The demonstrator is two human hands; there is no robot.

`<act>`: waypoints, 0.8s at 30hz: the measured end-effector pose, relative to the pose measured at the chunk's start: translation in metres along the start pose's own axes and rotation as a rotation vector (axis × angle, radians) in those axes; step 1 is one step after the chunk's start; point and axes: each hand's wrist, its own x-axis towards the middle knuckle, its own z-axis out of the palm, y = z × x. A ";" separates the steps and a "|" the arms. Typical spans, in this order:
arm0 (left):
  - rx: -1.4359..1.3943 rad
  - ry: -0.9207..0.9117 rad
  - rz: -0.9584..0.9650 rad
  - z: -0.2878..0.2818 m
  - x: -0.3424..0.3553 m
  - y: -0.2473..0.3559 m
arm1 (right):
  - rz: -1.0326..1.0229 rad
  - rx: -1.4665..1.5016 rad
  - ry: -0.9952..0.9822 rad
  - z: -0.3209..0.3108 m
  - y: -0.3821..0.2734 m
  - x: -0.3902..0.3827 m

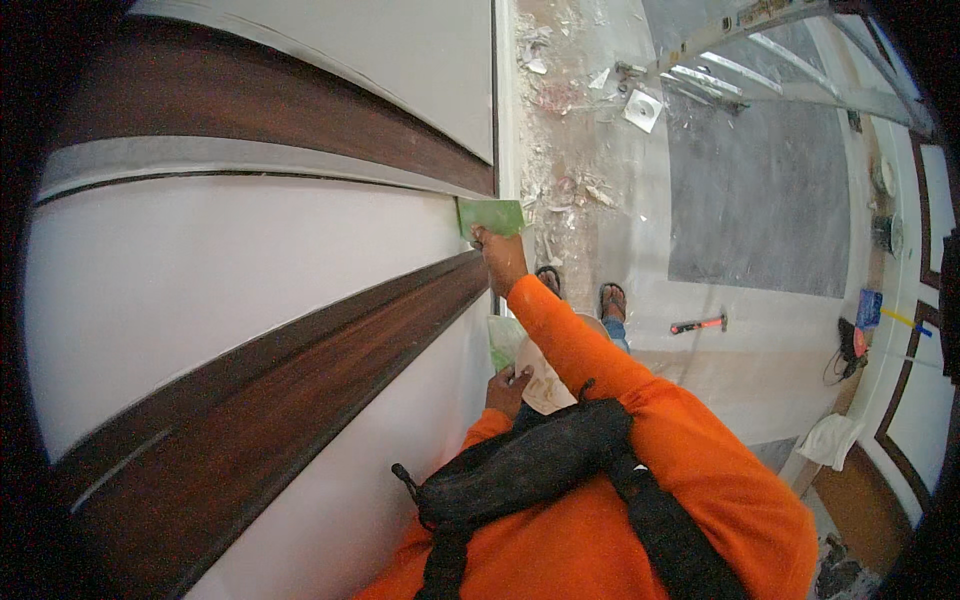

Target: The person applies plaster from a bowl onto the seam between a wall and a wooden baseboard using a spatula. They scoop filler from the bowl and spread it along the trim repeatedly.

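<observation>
So, head view: the right hand grips a flat green plastic scraper, its blade pressed flush against the white wall panel at the edge, just above the dark wood-grain strip, probably to smooth filler. The left hand is closed on a second green blade loaded with pale putty, kept near the chest.
</observation>
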 end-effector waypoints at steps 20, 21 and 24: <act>0.154 -0.022 0.020 -0.003 0.018 -0.038 | -0.025 0.012 0.079 -0.033 0.027 0.032; 0.135 -0.012 0.033 -0.002 0.016 -0.036 | -0.044 -0.010 0.052 -0.030 0.026 0.032; 0.069 0.008 0.024 0.000 0.007 -0.020 | -0.073 0.038 -0.012 -0.015 0.016 0.016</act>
